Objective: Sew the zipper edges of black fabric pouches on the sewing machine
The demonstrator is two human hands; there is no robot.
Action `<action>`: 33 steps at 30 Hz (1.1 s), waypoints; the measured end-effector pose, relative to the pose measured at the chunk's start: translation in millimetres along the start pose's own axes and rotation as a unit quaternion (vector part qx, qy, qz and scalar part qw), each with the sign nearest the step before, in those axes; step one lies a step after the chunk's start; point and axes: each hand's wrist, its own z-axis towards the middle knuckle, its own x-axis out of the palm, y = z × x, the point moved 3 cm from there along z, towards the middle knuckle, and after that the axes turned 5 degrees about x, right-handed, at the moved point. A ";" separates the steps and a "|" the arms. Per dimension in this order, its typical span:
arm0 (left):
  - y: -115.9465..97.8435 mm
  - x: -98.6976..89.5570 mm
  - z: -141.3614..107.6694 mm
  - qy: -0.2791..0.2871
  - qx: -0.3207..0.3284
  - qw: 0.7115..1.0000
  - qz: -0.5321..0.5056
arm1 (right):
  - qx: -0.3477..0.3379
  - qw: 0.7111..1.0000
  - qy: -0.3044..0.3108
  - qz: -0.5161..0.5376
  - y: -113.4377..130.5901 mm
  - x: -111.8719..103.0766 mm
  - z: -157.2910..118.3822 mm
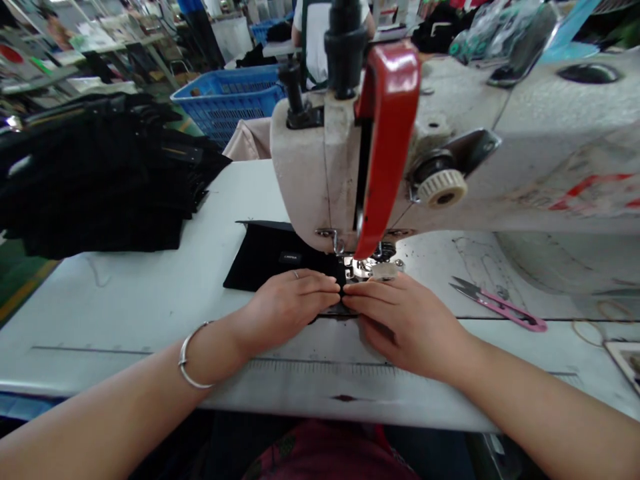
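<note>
A black fabric piece point(265, 257) with a small dark label lies on the white sewing table, its right part under the sewing machine head point(305, 173). My left hand point(287, 307) rests flat on the fabric's near edge, fingers stretched to the right and lying together. Close to the presser foot, my right hand point(400, 320) points left, its fingertips nearly meeting those of my left hand at the fabric's right edge. Its thumb is partly hidden beneath the palm. The needle is hidden behind the red lever point(390, 147).
A tall pile of black fabric point(95, 173) covers the table's left side. Pink-handled thread snips point(500, 303) lie to the right of my right hand. A blue plastic basket point(230, 100) stands behind the table. A person point(315, 40) is beyond the machine.
</note>
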 end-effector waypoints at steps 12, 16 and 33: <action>31.5 6.4 13.5 0.000 -0.044 0.999 0.009 | 0.085 0.993 0.015 -0.084 -5.5 6.8 7.1; 42.1 9.8 17.3 0.012 -0.063 0.998 0.018 | 0.088 0.992 0.022 -0.089 -5.2 8.3 8.7; 56.8 9.1 13.5 0.167 -0.095 0.976 0.101 | 0.075 0.994 -0.009 -0.080 -7.3 10.5 6.1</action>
